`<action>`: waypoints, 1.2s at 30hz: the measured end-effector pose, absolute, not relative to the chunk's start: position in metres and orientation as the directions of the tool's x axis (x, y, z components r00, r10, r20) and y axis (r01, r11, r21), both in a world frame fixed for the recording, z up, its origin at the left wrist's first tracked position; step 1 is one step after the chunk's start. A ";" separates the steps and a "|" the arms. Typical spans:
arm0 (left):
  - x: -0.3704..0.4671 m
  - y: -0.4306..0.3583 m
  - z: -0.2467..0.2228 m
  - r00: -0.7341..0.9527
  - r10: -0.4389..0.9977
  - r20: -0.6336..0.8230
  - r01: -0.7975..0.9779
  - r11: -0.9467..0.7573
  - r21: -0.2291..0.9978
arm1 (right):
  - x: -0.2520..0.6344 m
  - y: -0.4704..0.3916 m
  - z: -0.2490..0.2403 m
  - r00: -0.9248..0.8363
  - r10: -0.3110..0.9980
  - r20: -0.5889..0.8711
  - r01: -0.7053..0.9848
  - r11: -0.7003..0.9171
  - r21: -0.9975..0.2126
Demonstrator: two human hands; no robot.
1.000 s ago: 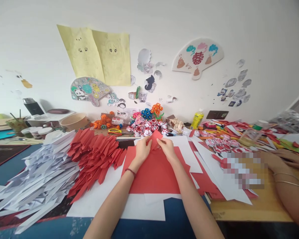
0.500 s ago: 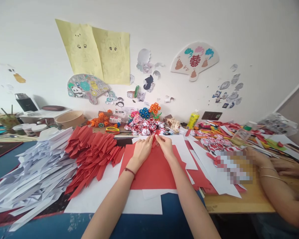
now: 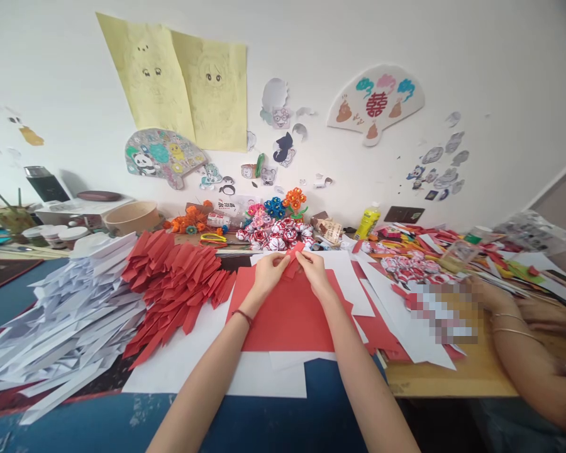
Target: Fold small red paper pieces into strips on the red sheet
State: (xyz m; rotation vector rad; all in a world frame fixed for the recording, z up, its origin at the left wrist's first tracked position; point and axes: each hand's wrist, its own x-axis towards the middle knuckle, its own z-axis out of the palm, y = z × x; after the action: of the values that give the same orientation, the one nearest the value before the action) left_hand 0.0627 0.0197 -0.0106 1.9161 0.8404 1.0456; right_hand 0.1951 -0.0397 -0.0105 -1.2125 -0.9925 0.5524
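A small folded red paper strip [image 3: 293, 263] is pinched between my two hands, above the far part of a large red sheet [image 3: 287, 314]. My left hand [image 3: 270, 272] grips its left side with thumb and fingers together. On the right side, my right hand [image 3: 313, 270] holds the strip in a pinch. White sheets [image 3: 273, 380] lie under the red one. To the left is a heap of folded red strips [image 3: 170, 283], beside a larger heap of folded white strips [image 3: 85, 308].
Red-and-white paper flowers [image 3: 283, 234] and a yellow bottle [image 3: 368, 220] stand along the wall. Another person's arm [image 3: 523, 352] rests on the wooden table at right, near coloured strips. A round wooden bowl [image 3: 132, 217] and small jars are at back left.
My left hand has turned and shifted left, its fingers now at the strip's edge. More of the red strip shows between my hands. The whole view has shifted slightly.
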 end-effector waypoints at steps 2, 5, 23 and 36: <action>0.065 0.026 -0.016 0.506 0.802 0.319 0.026 -0.383 0.923 | 0.193 -0.042 -0.008 0.480 0.813 0.331 0.125 0.310 -0.942; 0.067 0.028 -0.020 0.539 0.784 0.308 -0.092 -0.309 0.947 | 0.191 -0.044 -0.005 0.486 0.814 0.318 0.114 0.302 -0.947; 0.069 0.032 -0.028 0.532 0.785 0.318 -0.043 -0.350 0.936 | 0.196 -0.041 -0.009 0.510 0.790 0.341 0.133 0.319 -0.938; 0.061 0.026 -0.005 0.350 0.821 0.451 -0.059 -0.461 0.885 | 0.189 -0.045 -0.004 0.385 0.820 0.424 0.270 0.339 -0.901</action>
State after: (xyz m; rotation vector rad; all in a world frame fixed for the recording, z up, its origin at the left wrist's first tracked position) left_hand 0.0610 0.0261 -0.0048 1.7226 0.6813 1.2403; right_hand 0.1886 -0.0449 -0.0042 -1.2168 -1.1662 0.4907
